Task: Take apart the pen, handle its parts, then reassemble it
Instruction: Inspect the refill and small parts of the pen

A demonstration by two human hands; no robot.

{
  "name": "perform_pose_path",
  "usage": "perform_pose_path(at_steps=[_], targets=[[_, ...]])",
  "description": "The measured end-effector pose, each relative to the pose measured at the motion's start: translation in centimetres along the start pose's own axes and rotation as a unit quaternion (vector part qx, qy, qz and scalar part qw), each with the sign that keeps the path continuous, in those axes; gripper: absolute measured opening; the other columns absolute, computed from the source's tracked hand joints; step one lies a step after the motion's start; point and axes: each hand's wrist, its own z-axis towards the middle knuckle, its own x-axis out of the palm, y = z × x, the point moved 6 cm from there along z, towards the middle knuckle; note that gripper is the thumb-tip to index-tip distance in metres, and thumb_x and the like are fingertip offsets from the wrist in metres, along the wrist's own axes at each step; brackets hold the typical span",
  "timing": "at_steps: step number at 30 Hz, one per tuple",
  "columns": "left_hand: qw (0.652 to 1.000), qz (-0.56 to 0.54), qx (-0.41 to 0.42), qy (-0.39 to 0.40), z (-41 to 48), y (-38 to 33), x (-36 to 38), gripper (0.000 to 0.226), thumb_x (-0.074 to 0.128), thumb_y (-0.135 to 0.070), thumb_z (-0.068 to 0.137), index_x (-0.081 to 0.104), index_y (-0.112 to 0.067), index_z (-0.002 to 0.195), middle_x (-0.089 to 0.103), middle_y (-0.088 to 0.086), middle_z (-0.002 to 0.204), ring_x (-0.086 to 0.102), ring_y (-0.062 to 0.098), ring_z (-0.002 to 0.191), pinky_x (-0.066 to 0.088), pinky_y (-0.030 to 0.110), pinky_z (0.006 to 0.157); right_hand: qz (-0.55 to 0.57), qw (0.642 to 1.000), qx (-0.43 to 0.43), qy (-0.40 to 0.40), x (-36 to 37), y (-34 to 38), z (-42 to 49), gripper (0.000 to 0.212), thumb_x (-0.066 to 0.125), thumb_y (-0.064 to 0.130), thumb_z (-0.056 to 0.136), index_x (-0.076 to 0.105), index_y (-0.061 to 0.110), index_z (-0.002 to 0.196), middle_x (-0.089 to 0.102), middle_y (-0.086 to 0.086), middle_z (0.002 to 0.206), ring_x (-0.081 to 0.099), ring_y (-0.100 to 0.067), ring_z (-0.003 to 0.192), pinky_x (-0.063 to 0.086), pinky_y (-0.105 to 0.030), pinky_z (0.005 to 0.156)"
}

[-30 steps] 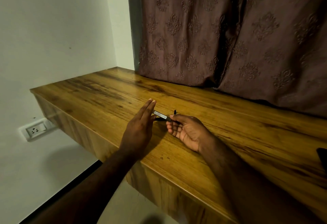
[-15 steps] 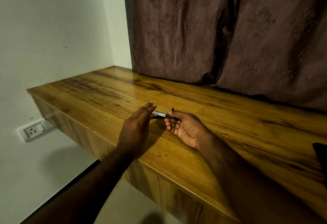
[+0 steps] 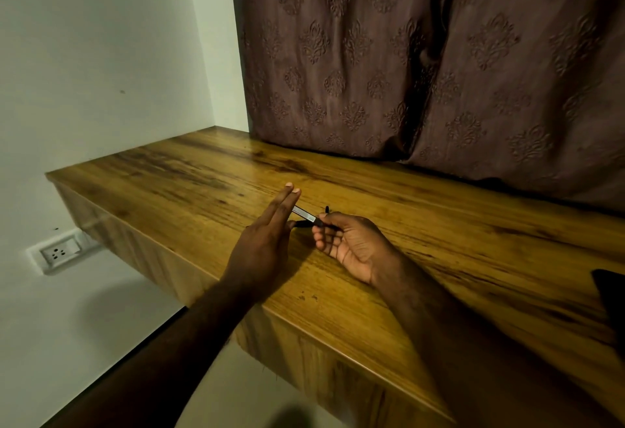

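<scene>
The right hand [image 3: 351,246] is turning palm up just above the wooden desk [image 3: 189,173]. Its fingers are curling inward, and the thumb and forefinger are pinching the pen [image 3: 305,214] at the end nearer the wrist. The pen is pointing leftward, its pale banded stretch showing in the gap between the two hands. The left hand [image 3: 267,238] is reaching in edge-on with its fingers straight and pressed together, and the pen's far end is running in behind them.

That far end is hidden, so whether the left fingers are touching it cannot be told. A darker strip is showing just under the pale stretch, too dim to tell whether it is a pen part or shadow. A thin black tip is sticking up behind the right forefinger. A dark thing [image 3: 610,295] is being cut off at the right edge.
</scene>
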Motion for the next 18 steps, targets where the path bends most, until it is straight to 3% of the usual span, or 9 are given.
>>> perform_pose_path(at_steps=[4, 9, 14, 18], targets=[[0.998, 0.040, -0.041, 0.010, -0.1, 1.0, 0.5, 0.049, 0.048, -0.027, 0.097, 0.037, -0.019, 0.144, 0.044, 0.006, 0.147, 0.053, 0.022, 0.122, 0.050, 0.035, 0.092, -0.040, 0.999, -0.016, -0.006, -0.1, -0.1, 0.3, 0.012, 0.059, 0.005, 0.090, 0.065, -0.005, 0.091, 0.061, -0.013, 0.068, 0.060, -0.013, 0.049, 0.051, -0.021, 0.046], [0.995, 0.078, -0.028, 0.046, 0.1, 0.5, 0.5, 0.050, 0.038, -0.036, 0.088, 0.064, -0.008, 0.120, 0.066, 0.011, 0.119, 0.063, 0.027, 0.102, 0.054, 0.036, 0.084, -0.082, 0.996, -0.028, 0.000, 0.0, -0.2, 0.3, 0.013, 0.060, 0.007, 0.090, 0.065, -0.005, 0.090, 0.061, -0.013, 0.069, 0.059, -0.014, 0.051, 0.051, -0.021, 0.047], [0.994, 0.084, -0.025, 0.060, 0.2, 0.6, 0.5, 0.046, 0.042, -0.037, 0.089, 0.066, -0.008, 0.115, 0.068, 0.009, 0.111, 0.065, 0.024, 0.095, 0.054, 0.034, 0.079, -0.068, 0.997, -0.026, 0.001, -0.1, -0.1, 0.3, 0.025, 0.059, 0.021, 0.093, 0.065, -0.003, 0.088, 0.064, -0.014, 0.067, 0.060, -0.016, 0.052, 0.052, -0.023, 0.047], [0.997, 0.056, -0.024, 0.041, 0.2, -0.1, 0.0, 0.042, 0.052, -0.041, 0.090, 0.068, -0.009, 0.112, 0.069, 0.006, 0.106, 0.066, 0.018, 0.087, 0.055, 0.032, 0.073, -0.052, 0.998, -0.017, -0.006, -0.4, 0.0, 0.3, 0.035, 0.050, 0.024, 0.098, 0.064, -0.008, 0.098, 0.064, -0.014, 0.069, 0.061, -0.016, 0.054, 0.053, -0.024, 0.049]])
